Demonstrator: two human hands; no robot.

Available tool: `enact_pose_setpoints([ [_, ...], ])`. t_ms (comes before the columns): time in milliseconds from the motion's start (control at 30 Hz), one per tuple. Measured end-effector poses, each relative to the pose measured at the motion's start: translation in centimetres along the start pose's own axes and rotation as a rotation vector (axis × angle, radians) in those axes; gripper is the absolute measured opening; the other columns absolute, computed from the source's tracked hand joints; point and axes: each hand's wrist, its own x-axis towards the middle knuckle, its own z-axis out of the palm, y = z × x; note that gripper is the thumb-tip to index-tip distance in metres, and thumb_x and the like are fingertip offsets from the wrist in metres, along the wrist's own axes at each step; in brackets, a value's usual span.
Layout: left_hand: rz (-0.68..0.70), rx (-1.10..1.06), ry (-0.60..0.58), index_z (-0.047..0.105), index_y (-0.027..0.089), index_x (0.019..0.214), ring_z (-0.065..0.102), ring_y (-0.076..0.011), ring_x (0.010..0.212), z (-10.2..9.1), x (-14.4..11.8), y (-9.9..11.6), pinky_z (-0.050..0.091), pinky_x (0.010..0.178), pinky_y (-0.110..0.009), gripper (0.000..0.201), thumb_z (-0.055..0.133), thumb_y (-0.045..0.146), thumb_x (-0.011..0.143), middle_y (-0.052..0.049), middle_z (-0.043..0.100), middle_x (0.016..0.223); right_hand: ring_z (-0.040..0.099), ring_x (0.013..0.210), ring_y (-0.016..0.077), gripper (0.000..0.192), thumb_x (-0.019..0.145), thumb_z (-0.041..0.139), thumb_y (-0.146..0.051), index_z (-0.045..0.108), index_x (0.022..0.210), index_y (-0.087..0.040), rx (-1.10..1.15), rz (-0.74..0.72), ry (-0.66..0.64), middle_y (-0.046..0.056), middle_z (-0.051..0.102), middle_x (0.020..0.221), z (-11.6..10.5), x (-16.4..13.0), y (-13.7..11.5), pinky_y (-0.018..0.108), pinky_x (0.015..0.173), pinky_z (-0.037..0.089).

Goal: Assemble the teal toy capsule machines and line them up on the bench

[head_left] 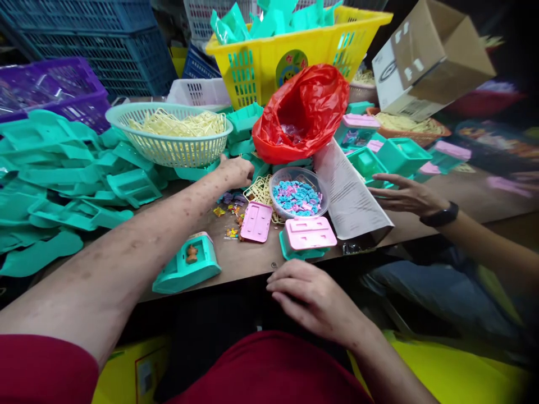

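Stacked crates and a yellow basket (pixel 269 67) crowd the back of a brown desk (pixel 252 259). The left hand (pixel 236 171) reaches among loose yellow strands (pixel 261 191), fingers curled down; whether it grips anything I cannot tell. The right hand (pixel 314 297) lies flat and empty at the desk edge. A clear bowl (pixel 298 193) keeps small beads together, close by. A co-worker's hand (pixel 406 193) rests near teal boxes (pixel 389 157).

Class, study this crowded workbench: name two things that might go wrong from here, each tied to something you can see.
1. The teal toy piece sits at the table edge; the outstretched left arm passes right beside it and might knock it off.
2. The left hand reaches among small loose parts next to the clear bowl of beads; a careless sweep may scatter them.
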Motion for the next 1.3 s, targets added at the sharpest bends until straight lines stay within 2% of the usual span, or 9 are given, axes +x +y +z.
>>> enact_pose_setpoints([
  [133, -0.002, -0.067, 0.081, 0.078, 0.025, 0.098, 0.073, -0.0337, 0.118, 1.1, -0.7, -0.4, 0.037, 0.118, -0.057, 0.013, 0.072, 0.033, 0.09, -0.006, 0.081, 0.101, 0.066, 0.13, 0.0283, 0.034, 0.103, 0.071, -0.017, 0.073, 0.134, -0.03, -0.26, 0.103, 0.314, 0.01, 0.073, 0.133, -2.2, 0.0, 1.1, 0.053, 0.115, 0.055],
  [233, 0.003, -0.148, 0.142, 0.075, 0.026, 0.112, 0.074, -0.0324, 0.116, 1.6, -1.2, -1.0, 0.04, 0.116, -0.052, 0.022, 0.069, 0.031, 0.091, -0.006, 0.082, 0.106, 0.056, 0.144, 0.0376, 0.045, 0.1, 0.077, -0.029, 0.069, 0.145, -0.03, -0.433, 0.273, 0.394, 0.015, 0.06, 0.15, -2.3, -0.3, 2.2, 0.067, 0.124, 0.046],
  [367, 0.007, -0.262, 0.203, 0.069, 0.027, 0.127, 0.075, -0.0241, 0.107, 1.7, -1.8, -2.0, 0.051, 0.099, -0.036, 0.036, 0.065, 0.023, 0.092, -0.003, 0.083, 0.108, 0.045, 0.156, 0.0439, 0.068, 0.096, 0.082, -0.038, 0.057, 0.159, -0.028, -0.43, 0.401, 0.347, 0.019, 0.041, 0.166, -1.1, -0.9, 3.8, 0.072, 0.127, 0.043],
  [433, 0.011, -0.301, 0.22, 0.07, 0.025, 0.127, 0.075, -0.0206, 0.099, 1.7, -2.0, -2.4, 0.053, 0.088, -0.03, 0.036, 0.063, 0.02, 0.092, -0.002, 0.083, 0.107, 0.044, 0.158, 0.0421, 0.068, 0.098, 0.079, -0.034, 0.055, 0.16, -0.029, -0.401, 0.408, 0.333, 0.018, 0.037, 0.169, -0.7, -1.2, 4.3, 0.07, 0.129, 0.043],
  [533, -0.001, -0.319, 0.25, 0.071, 0.021, 0.126, 0.074, -0.0193, 0.094, 1.7, -1.9, -2.7, 0.054, 0.082, -0.028, 0.035, 0.061, 0.018, 0.093, -0.003, 0.083, 0.106, 0.048, 0.155, 0.039, 0.06, 0.101, 0.074, -0.029, 0.058, 0.159, -0.033, -0.402, 0.398, 0.334, 0.015, 0.041, 0.167, -0.2, -1.3, 4.5, 0.067, 0.129, 0.046],
  [733, -0.069, -0.213, 0.278, 0.073, 0.023, 0.122, 0.073, -0.0281, 0.11, 2.1, -1.9, -1.7, 0.055, 0.092, -0.037, 0.028, 0.06, 0.021, 0.097, -0.01, 0.078, 0.119, 0.05, 0.154, 0.0377, 0.061, 0.103, 0.07, -0.026, 0.055, 0.162, -0.036, -0.389, 0.365, 0.32, 0.013, 0.043, 0.166, 0.6, -0.7, 3.7, 0.066, 0.129, 0.046],
  [933, 0.0, -0.11, 0.212, 0.073, 0.025, 0.125, 0.072, -0.0298, 0.121, 1.9, -2.0, -0.8, 0.054, 0.098, -0.037, 0.028, 0.064, 0.027, 0.099, -0.011, 0.073, 0.135, 0.049, 0.154, 0.0389, 0.064, 0.101, 0.07, -0.025, 0.053, 0.162, -0.035, -0.38, 0.349, 0.306, 0.013, 0.039, 0.168, 0.8, -0.2, 3.6, 0.067, 0.129, 0.046],
  [1133, 0.121, -0.071, 0.092, 0.077, 0.026, 0.113, 0.074, -0.0307, 0.114, 0.8, -1.2, -0.7, 0.053, 0.095, -0.038, 0.021, 0.072, 0.025, 0.092, -0.007, 0.079, 0.116, 0.048, 0.155, 0.0401, 0.064, 0.099, 0.07, -0.023, 0.053, 0.16, -0.032, -0.376, 0.347, 0.323, 0.016, 0.036, 0.167, 1.1, 0.2, 3.6, 0.068, 0.129, 0.045],
  [1300, 0.164, -0.065, 0.066, 0.075, 0.027, 0.118, 0.072, -0.0322, 0.118, 0.3, -0.8, -0.5, 0.046, 0.108, -0.046, 0.031, 0.076, 0.02, 0.088, -0.006, 0.079, 0.113, 0.045, 0.156, 0.0402, 0.065, 0.099, 0.07, -0.022, 0.051, 0.16, -0.031, -0.363, 0.343, 0.332, 0.016, 0.035, 0.168, 1.5, 0.3, 3.6, 0.068, 0.13, 0.044],
])
